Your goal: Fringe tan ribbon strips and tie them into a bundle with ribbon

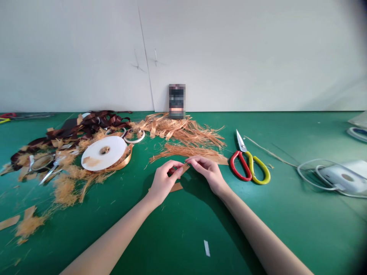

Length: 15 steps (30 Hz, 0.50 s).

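- We've got a pale wall (243, 49) right across the back, & a green table (301, 233) in front!
- Back L, we spot a dk-brown ribbon heap (107, 119), tan fluff tangled nr it.
- Past our hands: tan fringed strips (177, 128) nr the wall, w/ a smaller bunch just this side.
- Our L hand (164, 179) is mid-table, thumb & fingers pinched on a tan ribbon pc.
- Our R hand (209, 173) meets it, thumb & forefinger nipping the pc's far end.
- L of us, a white spool (97, 149) lies flat, tan ribbon round its edge.
- Far R, a white device (345, 176) w/ white cable.
- R of our R hand, scissors (243, 148), red & yellow handles, tips away from us.
- Upright by the wall, a phone-like slab (177, 101), display blurred.
- The tan ribbon pc (186, 167): btwn our fingertips, just above table!
- Nearest us, tiny white scrap (207, 248).
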{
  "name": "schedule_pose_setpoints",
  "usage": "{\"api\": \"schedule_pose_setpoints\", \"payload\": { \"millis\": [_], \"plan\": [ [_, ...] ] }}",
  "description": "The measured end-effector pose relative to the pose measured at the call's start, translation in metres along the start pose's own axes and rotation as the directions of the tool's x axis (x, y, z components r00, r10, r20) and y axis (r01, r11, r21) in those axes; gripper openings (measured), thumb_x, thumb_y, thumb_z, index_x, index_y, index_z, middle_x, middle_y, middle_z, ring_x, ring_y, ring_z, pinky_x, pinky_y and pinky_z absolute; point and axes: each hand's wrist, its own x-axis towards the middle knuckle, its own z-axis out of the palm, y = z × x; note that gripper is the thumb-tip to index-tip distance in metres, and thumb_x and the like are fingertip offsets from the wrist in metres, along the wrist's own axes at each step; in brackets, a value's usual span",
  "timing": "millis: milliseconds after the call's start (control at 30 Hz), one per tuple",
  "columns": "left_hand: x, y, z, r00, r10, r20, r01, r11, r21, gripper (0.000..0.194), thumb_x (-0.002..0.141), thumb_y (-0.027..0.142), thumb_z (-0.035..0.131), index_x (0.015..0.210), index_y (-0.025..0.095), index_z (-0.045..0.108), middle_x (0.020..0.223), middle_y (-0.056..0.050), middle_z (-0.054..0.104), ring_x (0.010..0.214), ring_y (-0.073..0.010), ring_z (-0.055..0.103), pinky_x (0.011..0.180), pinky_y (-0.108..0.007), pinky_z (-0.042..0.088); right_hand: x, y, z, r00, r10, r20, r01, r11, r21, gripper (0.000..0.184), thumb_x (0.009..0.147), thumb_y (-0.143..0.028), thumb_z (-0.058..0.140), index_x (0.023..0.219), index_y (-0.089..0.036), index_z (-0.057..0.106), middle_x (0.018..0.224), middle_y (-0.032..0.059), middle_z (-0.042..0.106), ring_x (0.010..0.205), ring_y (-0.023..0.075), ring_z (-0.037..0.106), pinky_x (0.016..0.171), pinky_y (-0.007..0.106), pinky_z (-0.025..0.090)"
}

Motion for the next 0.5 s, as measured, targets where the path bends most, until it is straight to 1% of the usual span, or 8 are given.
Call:
{"api": "schedule_pose_setpoints", "payload": {
  "millis": [33,67,100,200,300,433,500],
  "plan": [
    [0.0001,0.0007,0.0002,1.0,-0.01,-0.008,0.01,1.0,-0.02,0.019,0.084,0.035,0.057,0.088,0.018,0.064,0.08,-0.001,0.066,0.066,-0.0143,0.059,0.065,-0.026,0.047,-0.0009,-0.0024,0.001,1.0,-0.008,0.028,0.009,1.0,-0.015,0.021,0.078,-0.039,0.068,0.086,-0.021,0.071,0.099,0.0038,0.069,0.089,0.0173,0.06,0.081,0.03,0.044],
    [0.0002,0.0012,0.0004,1.0,-0.017,-0.014,0.017,0.999,-0.033,0.019,0.084,0.036,0.058,0.087,0.018,0.063,0.079,-0.001,0.065,0.066,-0.0143,0.059,0.065,-0.026,0.047,-0.0018,-0.0043,0.0019,0.999,-0.013,0.053,0.014,0.999,-0.031,0.021,0.075,-0.038,0.071,0.088,-0.021,0.071,0.1,0.0042,0.069,0.095,0.0194,0.06,0.087,0.031,0.043],
    [0.0002,0.0016,0.0005,1.0,-0.02,-0.019,0.019,0.999,-0.039,0.019,0.083,0.036,0.058,0.086,0.018,0.063,0.077,-0.001,0.065,0.067,-0.0146,0.059,0.065,-0.026,0.047,-0.0025,-0.0055,0.0027,0.997,-0.015,0.071,0.018,0.999,-0.046,0.021,0.073,-0.036,0.073,0.088,-0.021,0.071,0.099,0.0045,0.069,0.096,0.0205,0.061,0.088,0.033,0.043],
    [0.0003,0.0011,0.0008,1.0,-0.011,-0.021,0.01,1.0,-0.026,0.021,0.083,0.039,0.059,0.082,0.018,0.063,0.074,-0.001,0.064,0.069,-0.0155,0.058,0.068,-0.027,0.047,-0.0033,-0.0055,0.004,0.996,-0.018,0.084,0.025,0.997,-0.078,0.019,0.075,-0.038,0.071,0.081,-0.02,0.072,0.091,0.0053,0.07,0.088,0.0207,0.064,0.086,0.035,0.046],
    [0.0003,-0.0002,0.0009,1.0,-0.012,-0.023,0.011,0.999,-0.043,0.022,0.082,0.04,0.061,0.08,0.018,0.062,0.075,-0.001,0.064,0.072,-0.0159,0.058,0.069,-0.026,0.047,-0.0034,-0.0048,0.004,0.996,-0.018,0.09,0.026,0.995,-0.095,0.019,0.076,-0.038,0.069,0.078,-0.019,0.073,0.09,0.0063,0.071,0.087,0.0211,0.064,0.084,0.036,0.047],
    [0.0005,0.0005,0.0,1.0,-0.02,0.003,0.02,0.997,-0.08,0.018,0.082,0.035,0.06,0.077,0.018,0.059,0.071,0.001,0.061,0.066,-0.0134,0.055,0.064,-0.024,0.045,-0.0035,-0.0074,0.0039,0.992,0.0,0.122,0.013,0.995,-0.104,0.017,0.075,-0.035,0.07,0.076,-0.019,0.074,0.084,0.0057,0.071,0.083,0.0205,0.064,0.08,0.034,0.047],
    [0.0005,0.0012,-0.0013,1.0,-0.01,0.017,0.012,0.996,-0.085,0.016,0.082,0.032,0.059,0.075,0.018,0.058,0.071,0.001,0.059,0.067,-0.0129,0.054,0.066,-0.024,0.044,-0.0035,-0.0086,0.0038,0.99,0.008,0.141,0.005,0.996,-0.093,0.017,0.076,-0.035,0.069,0.076,-0.019,0.074,0.084,0.0052,0.071,0.082,0.0199,0.064,0.079,0.033,0.046]
  ]
}}
